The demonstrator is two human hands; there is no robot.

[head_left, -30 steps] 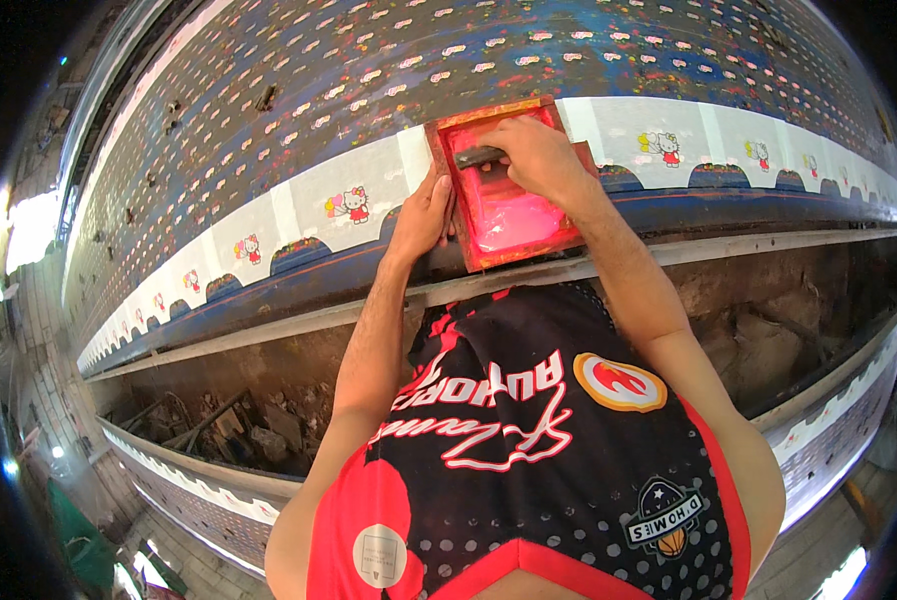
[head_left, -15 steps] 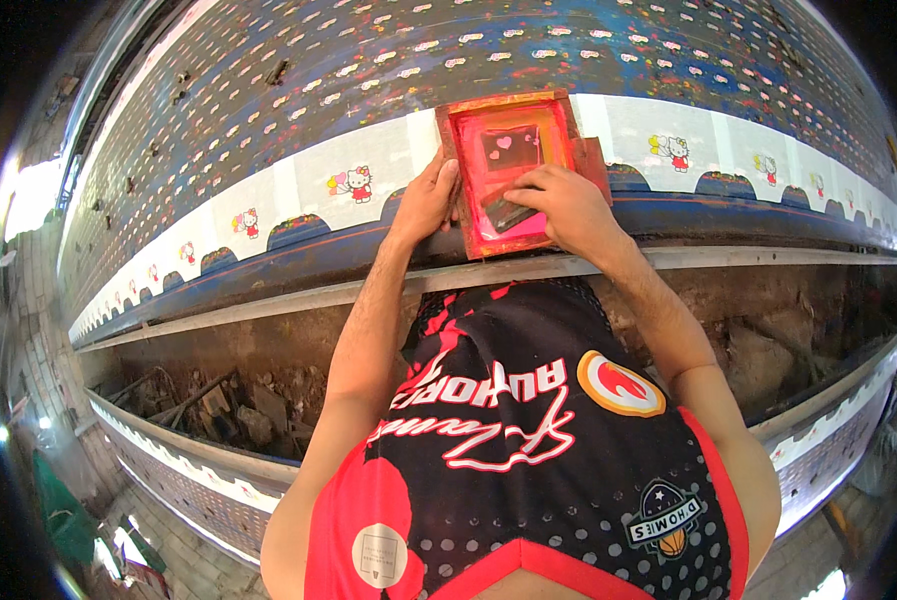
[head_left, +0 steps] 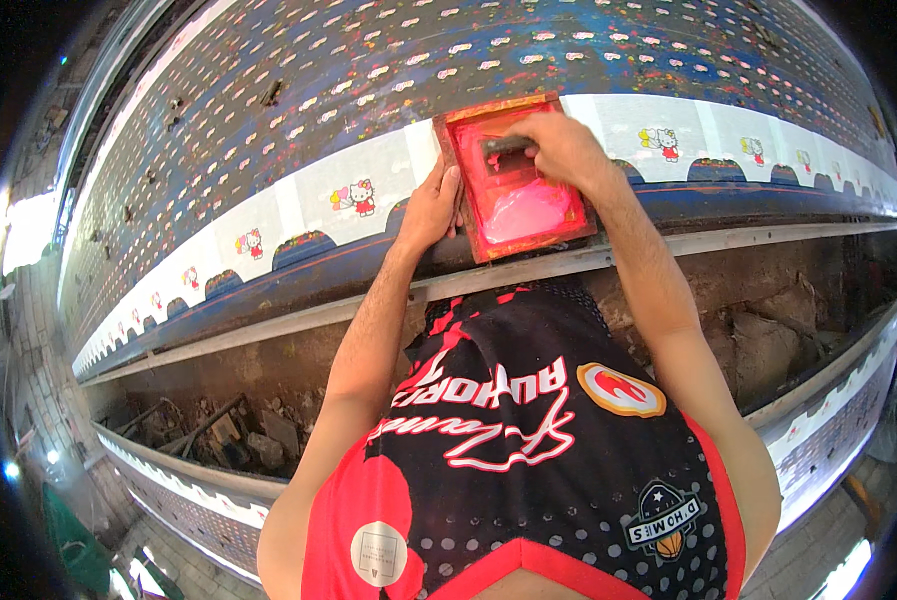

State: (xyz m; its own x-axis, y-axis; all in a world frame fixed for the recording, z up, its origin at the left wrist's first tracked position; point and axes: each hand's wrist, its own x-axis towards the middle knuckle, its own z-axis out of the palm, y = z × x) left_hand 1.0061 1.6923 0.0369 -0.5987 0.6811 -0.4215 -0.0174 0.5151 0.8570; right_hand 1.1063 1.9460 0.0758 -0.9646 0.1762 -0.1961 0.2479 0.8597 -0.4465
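A wooden screen-printing frame with pink ink on its mesh lies on the white printed strip at the table's near edge. My left hand grips the frame's left side, thumb up along the wood, the other fingers partly hidden. Inside the frame, toward its far end, a small dark squeegee is pinched in my right hand. Bright pink ink is spread over the near half of the mesh. Cartoon cat prints in red with balloons show on the strip to both sides.
Beyond the strip stretches a long dark table stained with paint and dotted with rows of small marks. A metal rail runs along its near edge. Below lies a trough with rubble, and another printed table edge stands nearer.
My right hand has pushed the squeegee from the near part of the frame to its far part. The pink near half now shows. My left hand keeps its hold on the frame.
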